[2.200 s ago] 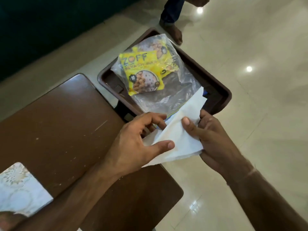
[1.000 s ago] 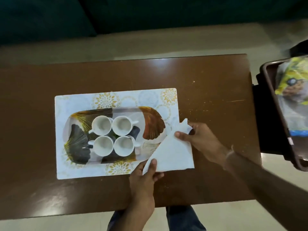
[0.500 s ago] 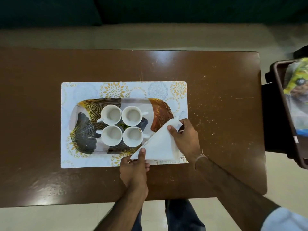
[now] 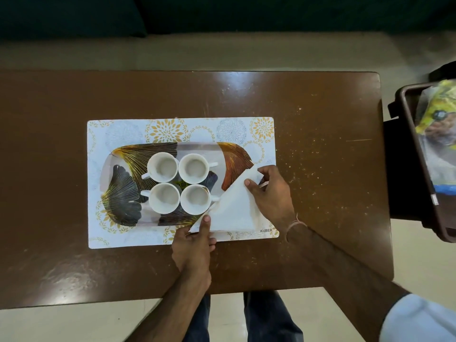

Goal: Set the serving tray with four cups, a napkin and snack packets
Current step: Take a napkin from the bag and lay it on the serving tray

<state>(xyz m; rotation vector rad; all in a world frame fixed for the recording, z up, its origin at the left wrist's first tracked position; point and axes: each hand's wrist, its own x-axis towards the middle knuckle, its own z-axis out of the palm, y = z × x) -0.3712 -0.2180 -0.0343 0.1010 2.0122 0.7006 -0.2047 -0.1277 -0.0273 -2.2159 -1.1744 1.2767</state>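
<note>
A leaf-patterned serving tray (image 4: pixel 123 191) lies on a white floral placemat (image 4: pixel 118 132). Several white cups (image 4: pixel 162 167) stand together in its middle. A folded white napkin (image 4: pixel 232 208) lies as a triangle over the tray's right front corner. My left hand (image 4: pixel 195 243) pinches its lower left corner with the thumb on top. My right hand (image 4: pixel 271 196) holds its upper tip at the tray's right edge. A yellow snack packet (image 4: pixel 439 112) in clear plastic lies in a brown bin at the far right.
The brown wooden table (image 4: pixel 320 134) has a speckled, scratched top. The brown bin (image 4: pixel 417 149) stands off the table's right end. A dark green sofa runs along the back. My legs show below the front edge.
I have brought the napkin from the bin on the right over to the tray. Both hands have moved it left and laid it over the tray's right front corner.
</note>
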